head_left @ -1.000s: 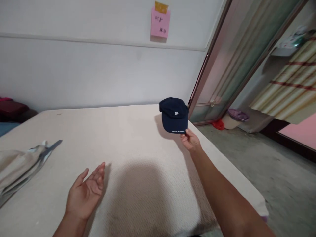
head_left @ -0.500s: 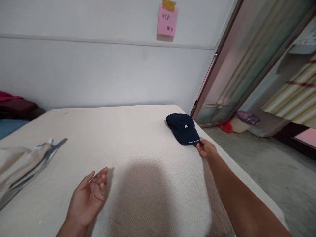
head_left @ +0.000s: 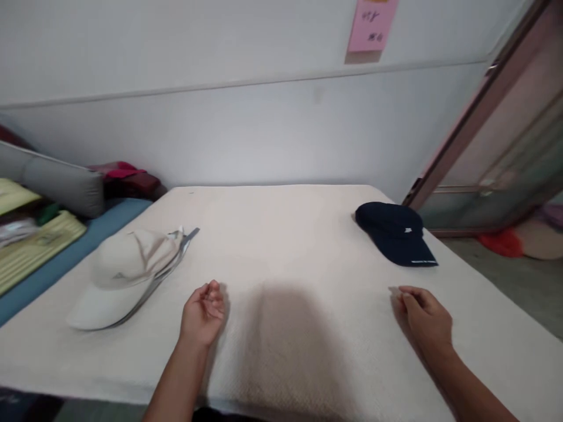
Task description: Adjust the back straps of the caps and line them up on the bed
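Observation:
A navy cap [head_left: 391,231] with a small white mark lies on the cream-covered table [head_left: 281,234], its brim pointing to the right front. Below its brim, apart from it, my right hand [head_left: 424,316] has its fingers curled together with nothing visible in them. My left hand [head_left: 204,310] rests palm up at the left of the middle, its fingers loosely curled and holding nothing. To the left of that hand lie pale caps [head_left: 123,264], stacked with grey brims underneath.
Behind the table is a white wall [head_left: 264,135] with a pink note [head_left: 373,24]. A grey cushion [head_left: 61,181] and folded items are at the far left. A sliding door [head_left: 497,146] and a red bag [head_left: 501,243] are at the right.
My right hand has let go of the navy cap's brim and drawn back toward me. My left hand's fingers have curled in more. The view has turned left, showing more of the pale caps.

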The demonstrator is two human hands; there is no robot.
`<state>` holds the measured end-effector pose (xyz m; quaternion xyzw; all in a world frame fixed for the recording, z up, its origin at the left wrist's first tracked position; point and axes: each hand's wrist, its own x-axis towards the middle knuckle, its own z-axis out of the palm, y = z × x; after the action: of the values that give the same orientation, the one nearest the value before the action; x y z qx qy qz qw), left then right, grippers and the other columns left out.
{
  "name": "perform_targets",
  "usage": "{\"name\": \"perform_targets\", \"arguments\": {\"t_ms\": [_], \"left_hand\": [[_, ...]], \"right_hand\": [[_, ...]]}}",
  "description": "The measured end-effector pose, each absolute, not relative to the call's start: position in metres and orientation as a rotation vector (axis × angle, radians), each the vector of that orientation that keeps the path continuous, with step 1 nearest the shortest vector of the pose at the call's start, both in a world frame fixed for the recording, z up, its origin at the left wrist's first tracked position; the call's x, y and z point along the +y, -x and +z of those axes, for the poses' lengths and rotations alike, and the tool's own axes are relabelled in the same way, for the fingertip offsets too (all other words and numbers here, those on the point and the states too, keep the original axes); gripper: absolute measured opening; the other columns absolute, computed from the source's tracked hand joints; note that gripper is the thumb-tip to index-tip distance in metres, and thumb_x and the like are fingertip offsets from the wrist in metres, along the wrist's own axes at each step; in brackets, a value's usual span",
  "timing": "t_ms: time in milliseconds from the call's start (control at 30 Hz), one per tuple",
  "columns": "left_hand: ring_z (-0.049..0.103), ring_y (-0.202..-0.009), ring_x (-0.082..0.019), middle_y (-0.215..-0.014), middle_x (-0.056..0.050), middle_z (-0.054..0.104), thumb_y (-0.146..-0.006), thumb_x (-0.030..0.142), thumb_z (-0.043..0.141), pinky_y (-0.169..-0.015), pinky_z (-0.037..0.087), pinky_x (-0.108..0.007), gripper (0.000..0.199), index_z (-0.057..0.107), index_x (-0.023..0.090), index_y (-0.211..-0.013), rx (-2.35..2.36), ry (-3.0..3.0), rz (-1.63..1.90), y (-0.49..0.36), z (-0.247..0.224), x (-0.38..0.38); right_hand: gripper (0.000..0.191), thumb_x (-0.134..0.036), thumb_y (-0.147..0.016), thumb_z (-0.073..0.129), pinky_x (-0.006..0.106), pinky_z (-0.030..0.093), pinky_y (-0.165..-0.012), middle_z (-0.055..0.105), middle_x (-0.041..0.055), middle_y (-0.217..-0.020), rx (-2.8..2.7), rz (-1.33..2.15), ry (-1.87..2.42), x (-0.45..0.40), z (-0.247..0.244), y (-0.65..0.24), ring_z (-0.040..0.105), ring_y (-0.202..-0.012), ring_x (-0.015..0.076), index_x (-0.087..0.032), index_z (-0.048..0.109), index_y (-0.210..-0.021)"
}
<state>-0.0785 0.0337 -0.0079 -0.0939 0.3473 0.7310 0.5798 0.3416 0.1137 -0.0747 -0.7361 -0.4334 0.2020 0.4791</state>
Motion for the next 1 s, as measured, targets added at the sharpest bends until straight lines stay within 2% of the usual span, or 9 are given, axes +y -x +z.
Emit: {"name": "perform_targets", "arguments": {"t_ms": [133,300,433,567,767,1000], "left_hand": [[0.049,-0.04,-0.005,-0.059,-0.001,0.055,-0.08,0.001,0.039,-0.034,0.038,-0.013,0.018,0.054,0.011,-0.074,0.857,0.278,1.874,0.12,-0.011,0.017],[0.049,-0.042,-0.004,-0.06,-0.001,0.053,-0.086,0.005,0.033,-0.037,0.039,-0.01,0.022,0.053,0.009,-0.077,0.938,0.419,2.076,0.171,-0.02,-0.004],[0.044,-0.04,-0.002,-0.064,0.001,0.054,-0.091,0.01,0.034,-0.034,0.036,-0.01,0.023,0.051,0.011,-0.076,1.013,0.51,2.2,0.202,-0.027,-0.015],[0.043,-0.042,-0.003,-0.067,0.003,0.054,-0.091,0.018,0.047,-0.034,0.035,-0.013,0.015,0.054,0.012,-0.079,1.05,0.516,2.231,0.217,-0.032,-0.017],[0.05,-0.044,-0.005,-0.063,0.0,0.057,-0.087,0.007,0.04,-0.038,0.041,-0.012,0.019,0.052,0.012,-0.073,1.107,0.471,2.237,0.217,-0.033,-0.018],[0.057,-0.051,-0.006,-0.068,-0.001,0.059,-0.085,0.005,0.038,-0.044,0.046,-0.012,0.017,0.051,0.013,-0.077,1.152,0.477,2.266,0.216,-0.033,-0.021]], "right_hand": [[0.03,-0.043,-0.07,0.049,0.036,0.045,-0.067,0.068,0.006,-0.085,-1.413,0.509,1.868,0.1,-0.079,-0.314,0.062,-0.075,0.0253,-0.022,0.063,-0.087],[0.031,-0.047,-0.072,0.045,0.038,0.044,-0.066,0.069,0.0046,-0.097,-1.653,0.531,1.986,0.103,-0.078,-0.302,0.062,-0.08,0.029,-0.028,0.061,-0.091],[0.031,-0.05,-0.072,0.044,0.038,0.044,-0.066,0.069,0.0044,-0.098,-1.694,0.47,2.048,0.106,-0.078,-0.304,0.062,-0.081,0.0302,-0.029,0.06,-0.09],[0.029,-0.05,-0.072,0.043,0.039,0.044,-0.069,0.069,0.0033,-0.097,-1.686,0.442,2.065,0.107,-0.081,-0.304,0.063,-0.083,0.0305,-0.03,0.058,-0.087],[0.028,-0.048,-0.071,0.045,0.039,0.045,-0.068,0.069,0.0037,-0.096,-1.655,0.447,2.083,0.108,-0.076,-0.301,0.063,-0.081,0.0307,-0.031,0.06,-0.087],[0.027,-0.047,-0.069,0.047,0.04,0.044,-0.068,0.069,0.0039,-0.093,-1.627,0.444,2.062,0.109,-0.077,-0.302,0.063,-0.079,0.0312,-0.031,0.061,-0.085]]}}
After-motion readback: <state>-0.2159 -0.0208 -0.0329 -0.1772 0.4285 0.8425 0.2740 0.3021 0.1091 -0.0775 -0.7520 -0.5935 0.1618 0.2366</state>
